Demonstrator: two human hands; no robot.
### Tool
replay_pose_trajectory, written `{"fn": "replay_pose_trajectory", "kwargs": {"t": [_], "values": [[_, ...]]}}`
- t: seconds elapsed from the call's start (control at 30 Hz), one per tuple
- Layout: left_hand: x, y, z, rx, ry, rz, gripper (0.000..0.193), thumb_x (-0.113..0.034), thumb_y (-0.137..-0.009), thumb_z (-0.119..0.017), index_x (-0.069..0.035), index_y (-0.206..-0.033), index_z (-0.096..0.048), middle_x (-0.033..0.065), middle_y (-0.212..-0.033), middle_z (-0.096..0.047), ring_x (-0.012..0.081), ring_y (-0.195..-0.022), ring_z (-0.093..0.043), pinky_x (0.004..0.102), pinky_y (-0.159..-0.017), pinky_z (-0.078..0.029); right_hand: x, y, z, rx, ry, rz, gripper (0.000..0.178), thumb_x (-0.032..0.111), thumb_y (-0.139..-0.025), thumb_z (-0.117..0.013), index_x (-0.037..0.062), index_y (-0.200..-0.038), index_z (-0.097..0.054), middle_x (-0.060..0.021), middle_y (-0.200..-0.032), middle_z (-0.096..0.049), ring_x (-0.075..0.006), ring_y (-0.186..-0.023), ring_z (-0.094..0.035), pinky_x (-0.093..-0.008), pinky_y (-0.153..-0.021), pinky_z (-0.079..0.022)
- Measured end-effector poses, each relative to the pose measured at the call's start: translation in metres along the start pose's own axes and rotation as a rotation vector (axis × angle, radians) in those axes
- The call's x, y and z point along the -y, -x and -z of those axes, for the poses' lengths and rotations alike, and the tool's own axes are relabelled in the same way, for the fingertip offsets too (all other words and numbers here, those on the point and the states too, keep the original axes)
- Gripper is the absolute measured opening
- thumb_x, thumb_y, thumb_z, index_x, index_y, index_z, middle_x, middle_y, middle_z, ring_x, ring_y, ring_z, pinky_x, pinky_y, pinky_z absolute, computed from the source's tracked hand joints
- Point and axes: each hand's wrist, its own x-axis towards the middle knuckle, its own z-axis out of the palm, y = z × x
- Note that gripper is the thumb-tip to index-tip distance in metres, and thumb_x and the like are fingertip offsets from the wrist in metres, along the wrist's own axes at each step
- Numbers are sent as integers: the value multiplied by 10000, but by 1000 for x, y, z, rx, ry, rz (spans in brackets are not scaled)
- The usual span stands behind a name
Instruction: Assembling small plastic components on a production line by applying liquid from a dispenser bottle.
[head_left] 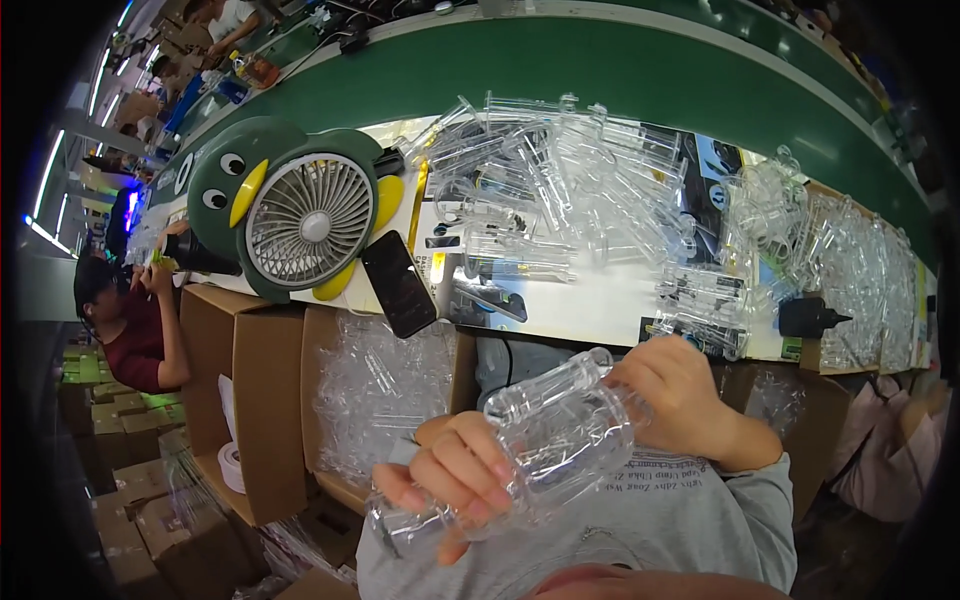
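Bottle: one clear plastic bottle is held between both hands, low in the middle of the view, just above the grey shirt.
Long axis: it is laid slantwise, the neck up and to the right, the base down and to the left.
Left hand: the left hand is curled around the lower end, fingers wrapped over the front, thumb below.
Right hand: the right hand is closed over the upper end, by the neck.
Nearer hand: neither; the bottle is gripped by both, one at each end.
Bench: the bench lies beyond the hands, and is spread with a pile of clear parts; they are too tangled to be counted.
Fan: one green bird-shaped fan is seen at the left of the bench.
Phone: one dark phone is lying just right of the fan.
Nozzles: two black nozzle bottles are counted, one at left, one at right.
Boxes: cardboard boxes are stood below the bench edge; the open one is filled with more clear parts.
Others: one person in a dark red top is seated at far left.
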Motion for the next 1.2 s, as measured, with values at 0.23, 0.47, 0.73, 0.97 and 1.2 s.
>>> {"fn": "replay_pose_trajectory", "kwargs": {"t": [0.23, 0.47, 0.73, 0.97, 1.2], "values": [[20, -2, 0, -126, 18, 57, 547, -367, -773, -697, -59, -1102, -387, 82, -792, -541, 192, -687, -544, 334, -650, -435, 4, 15, 16, -32, 111, -159, 527, 90, -586, -730, 66, -1081, -548, -106, -1040, -552, -283, -961, -517, -415, -827, -394], [63, 3, 5, -102, -68, 100, 799, -544, -751, -641, -48, -1275, -299, 71, -946, -437, 186, -840, -452, 378, -799, -367, 24, 4, 20, -92, 178, 42, 679, 320, -615, -726, 142, -1227, -492, -229, -1330, -387, -369, -1214, -401, -499, -957, -326], [78, 8, 1, -118, -7, 54, 780, -547, -763, -630, -51, -1268, -303, 95, -994, -469, 209, -901, -490, 420, -901, -372, 39, -15, 41, -85, 481, 25, 463, 220, -736, -603, 120, -1185, -548, -186, -1185, -542, -301, -1103, -530, -477, -960, -338], [54, 6, 29, -5, 46, 670, 844, -351, -685, -767, -47, -1279, -249, 197, -1261, -391, 365, -1225, -370, 480, -1029, -281, 43, -29, 81, 28, 821, 130, 417, 233, -870, -488, 24, -1229, -455, -238, -1147, -537, -369, -1033, -562, -526, -956, -340], [60, 35, 100, 289, -370, 471, 258, -230, -843, -573, -7, -968, -541, 117, -898, -622, 250, -775, -599, 375, -651, -465, -12, -105, 133, -108, 1045, -11, 658, 37, -686, -673, 76, -1294, -422, -137, -1220, -530, -271, -1134, -505, -431, -1004, -329]]}}
